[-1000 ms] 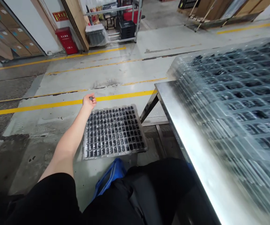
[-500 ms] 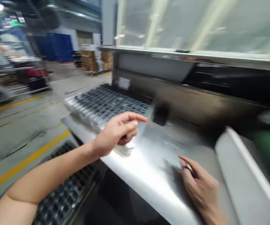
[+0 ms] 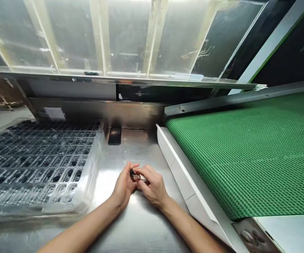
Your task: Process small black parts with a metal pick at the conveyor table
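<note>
My left hand and my right hand meet above the bare metal tabletop. Between them is a small dark part with a shiny, light-coloured side; fingers cover much of it, so its exact kind cannot be made out. The right fingers and thumb pinch it, while the left fingers curl around its other end. Left of my hands stands a stack of clear plastic trays, its pockets filled with small black parts. Farther back lies a black, phone-like flat rectangle.
A white guard strip borders the table on the right, with a green mesh conveyor belt beyond it. Above the back wall runs a metal ledge under clear panels.
My view has swung right, bringing the green belt into full view. My hands, apart before, have come together around the small part. The left hand has gone from pointing outward to curled.
</note>
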{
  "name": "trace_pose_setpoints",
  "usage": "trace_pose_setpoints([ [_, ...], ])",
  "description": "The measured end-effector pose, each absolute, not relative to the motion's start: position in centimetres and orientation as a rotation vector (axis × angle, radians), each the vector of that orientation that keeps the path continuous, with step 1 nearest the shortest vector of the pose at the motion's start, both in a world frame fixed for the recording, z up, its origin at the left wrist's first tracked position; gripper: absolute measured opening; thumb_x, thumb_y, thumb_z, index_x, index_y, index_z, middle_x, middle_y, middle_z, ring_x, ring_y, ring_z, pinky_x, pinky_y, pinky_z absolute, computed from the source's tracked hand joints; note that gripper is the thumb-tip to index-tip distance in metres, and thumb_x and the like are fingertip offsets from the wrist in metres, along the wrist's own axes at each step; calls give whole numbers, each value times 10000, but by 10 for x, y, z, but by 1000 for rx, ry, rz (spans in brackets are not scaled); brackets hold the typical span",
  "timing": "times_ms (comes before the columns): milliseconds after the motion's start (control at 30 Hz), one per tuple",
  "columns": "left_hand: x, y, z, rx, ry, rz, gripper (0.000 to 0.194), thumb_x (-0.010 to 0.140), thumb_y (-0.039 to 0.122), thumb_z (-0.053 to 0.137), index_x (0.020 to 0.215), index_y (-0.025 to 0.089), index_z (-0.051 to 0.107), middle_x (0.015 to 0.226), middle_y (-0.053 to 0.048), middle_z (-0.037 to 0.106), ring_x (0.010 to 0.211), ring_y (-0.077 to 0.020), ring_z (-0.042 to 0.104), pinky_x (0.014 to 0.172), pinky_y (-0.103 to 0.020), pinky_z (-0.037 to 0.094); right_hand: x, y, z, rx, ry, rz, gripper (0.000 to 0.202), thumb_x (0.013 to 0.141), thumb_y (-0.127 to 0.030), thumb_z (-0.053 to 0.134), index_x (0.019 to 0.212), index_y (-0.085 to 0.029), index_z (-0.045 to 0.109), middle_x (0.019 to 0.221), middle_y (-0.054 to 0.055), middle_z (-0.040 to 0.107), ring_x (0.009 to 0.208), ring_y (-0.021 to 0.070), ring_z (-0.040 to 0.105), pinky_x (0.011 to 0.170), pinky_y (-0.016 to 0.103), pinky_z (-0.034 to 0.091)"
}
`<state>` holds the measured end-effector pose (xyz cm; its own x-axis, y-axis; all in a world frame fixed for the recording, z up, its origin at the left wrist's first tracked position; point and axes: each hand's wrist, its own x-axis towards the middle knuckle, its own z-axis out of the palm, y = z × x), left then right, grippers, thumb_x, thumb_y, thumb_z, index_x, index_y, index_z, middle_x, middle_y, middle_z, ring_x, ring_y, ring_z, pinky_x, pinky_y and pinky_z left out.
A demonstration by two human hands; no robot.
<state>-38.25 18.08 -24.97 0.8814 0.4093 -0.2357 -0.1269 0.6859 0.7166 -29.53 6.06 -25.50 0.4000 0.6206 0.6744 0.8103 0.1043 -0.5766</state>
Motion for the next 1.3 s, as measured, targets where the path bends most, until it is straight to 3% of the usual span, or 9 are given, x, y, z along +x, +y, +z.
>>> trace_pose_setpoints([
  [200,-394,188,-252,609,376,332,431,853,660,821,1021,265,792,1022,-92,710,937,-234,704,859,-356,607,-295,58,-250,-1658,-1270,-134,193,1074,-214,641,1229,-245,753,1019,58,675,838,205,665,735,324,539],
  [433,-404,183,-242,525,350,294,444,1019,550,700,1226,160,743,1163,-142,732,1048,-258,724,1045,-404,564,-295,57,-249,-1628,-1289,-166,259,1063,-168,691,1297,-266,744,1075,63,663,926,209,685,766,332,587],
  [600,-405,183,-239,473,373,300,432,1089,496,609,1255,111,710,1221,-180,742,1116,-277,715,1017,-392,554,-296,56,-253,-1690,-1328,-106,309,1036,-185,743,1330,-282,737,1155,72,641,1004,228,679,816,351,583],
  [833,-400,188,-247,479,371,293,454,1038,508,687,1240,105,735,1230,-199,744,1098,-265,713,985,-377,571,-292,55,-252,-1625,-1310,-34,316,1024,-68,656,1244,-273,750,1084,39,664,919,190,660,751,307,524],
  [933,-401,190,-245,560,352,297,325,918,312,785,1173,112,766,1151,-160,748,1017,-250,723,939,-383,605,-292,52,-248,-1613,-1253,-87,296,1020,-56,659,1213,-262,751,1036,28,674,893,188,654,743,305,509],
  [1000,-402,191,-243,631,349,263,332,796,166,800,1123,109,783,1072,-135,749,934,-235,729,848,-352,623,-292,50,-245,-1628,-1227,-145,267,1022,-63,670,1187,-255,753,1013,25,676,884,192,651,754,314,502],
  [1067,-403,191,-240,684,334,203,376,752,126,804,1127,102,789,1015,-128,749,871,-224,730,771,-327,629,-292,49,-242,-1641,-1183,-194,211,1036,-90,686,1153,-251,757,990,21,671,855,191,643,742,317,489],
  [1167,-403,189,-240,712,307,154,457,799,230,886,1226,106,778,1014,-140,758,864,-228,738,757,-338,651,-290,48,-240,-1643,-1127,-203,133,1068,-144,690,1080,-249,771,933,13,667,799,187,627,712,315,471],
  [1300,-401,189,-244,734,268,156,624,767,416,994,1256,98,773,983,-152,772,850,-228,746,794,-359,664,-289,49,-239,-1650,-1104,-155,180,1091,-187,679,946,-242,770,857,6,669,742,185,615,680,310,455],
])
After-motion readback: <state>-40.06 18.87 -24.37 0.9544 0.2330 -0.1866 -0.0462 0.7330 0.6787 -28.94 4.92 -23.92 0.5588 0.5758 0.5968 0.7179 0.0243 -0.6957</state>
